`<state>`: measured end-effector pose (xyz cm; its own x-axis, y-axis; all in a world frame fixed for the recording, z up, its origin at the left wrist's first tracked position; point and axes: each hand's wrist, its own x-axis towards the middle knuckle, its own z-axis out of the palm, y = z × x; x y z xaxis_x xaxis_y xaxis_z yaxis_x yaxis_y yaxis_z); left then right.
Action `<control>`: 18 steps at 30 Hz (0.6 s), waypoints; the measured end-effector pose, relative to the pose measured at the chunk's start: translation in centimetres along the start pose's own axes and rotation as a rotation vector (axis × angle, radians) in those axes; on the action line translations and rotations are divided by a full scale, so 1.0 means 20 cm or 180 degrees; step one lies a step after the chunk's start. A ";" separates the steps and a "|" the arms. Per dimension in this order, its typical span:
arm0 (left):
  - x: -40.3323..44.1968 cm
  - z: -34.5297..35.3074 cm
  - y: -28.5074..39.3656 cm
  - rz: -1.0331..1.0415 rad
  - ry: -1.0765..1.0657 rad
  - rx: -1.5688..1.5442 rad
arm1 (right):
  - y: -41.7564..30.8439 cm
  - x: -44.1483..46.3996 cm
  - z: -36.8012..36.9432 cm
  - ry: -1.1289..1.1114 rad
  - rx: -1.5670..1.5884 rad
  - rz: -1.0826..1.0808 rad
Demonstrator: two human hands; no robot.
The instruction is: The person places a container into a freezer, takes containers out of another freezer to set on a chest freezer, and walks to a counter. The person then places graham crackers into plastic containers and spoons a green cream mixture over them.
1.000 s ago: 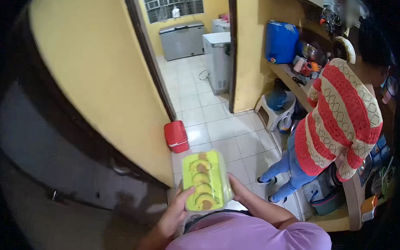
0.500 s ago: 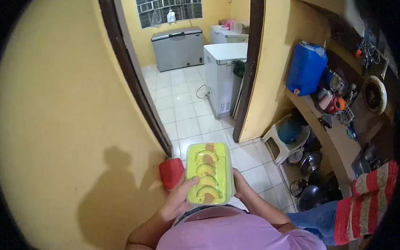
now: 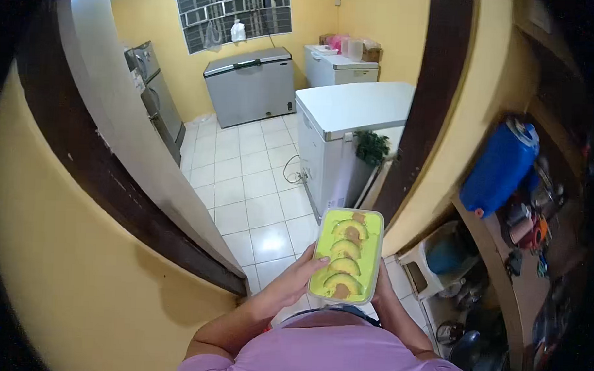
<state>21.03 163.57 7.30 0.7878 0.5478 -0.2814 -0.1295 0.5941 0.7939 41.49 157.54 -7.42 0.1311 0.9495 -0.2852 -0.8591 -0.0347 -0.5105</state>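
A clear rectangular plastic tub (image 3: 372,280) is held in front of my chest, between both hands. Bright green dessert fills it, with a row of several avocado slices (image 3: 344,265) and small brown patches on top. My left hand (image 3: 298,277) grips the tub's left side, its thumb over the rim. Along the right side, my right hand (image 3: 383,284) is wrapped round the tub; most of its fingers are hidden underneath and behind it.
Ahead is a doorway with a dark frame (image 3: 437,92). Beyond it stand a white chest freezer (image 3: 352,109), a grey chest freezer (image 3: 251,86), another white freezer (image 3: 321,68) and a refrigerator (image 3: 159,95). On the right, a counter (image 3: 504,258) bears a blue water jug (image 3: 500,166).
I have moved forward to the doorway, and more of the room beyond shows. The tub stays in both hands. The person in the striped top on the right has left the view.
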 end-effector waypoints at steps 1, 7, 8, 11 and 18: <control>0.12 -0.05 0.12 0.0029 -0.0031 -0.0026 | -0.10 0.18 0.03 -0.0234 -0.0103 0.0223; 0.75 -0.64 0.59 0.0565 0.0426 0.1116 | -0.35 1.25 0.35 -0.0288 -0.1174 -0.0101; 0.80 -0.74 0.67 0.0465 0.0710 0.0747 | -0.37 1.42 0.40 -0.0447 -0.1194 -0.0129; 0.79 -1.13 0.78 0.0562 0.1259 0.0242 | -0.30 1.79 0.62 -0.1147 -0.0482 0.0300; 1.18 -1.89 1.49 0.0939 0.1155 0.0699 | -0.14 2.71 1.38 -0.1208 -0.0717 0.0360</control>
<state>13.04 216.58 3.93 0.4722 0.8657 -0.1663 -0.1546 0.2671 0.9512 37.30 217.66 0.84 -0.1842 0.9814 -0.0533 -0.7232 -0.1720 -0.6689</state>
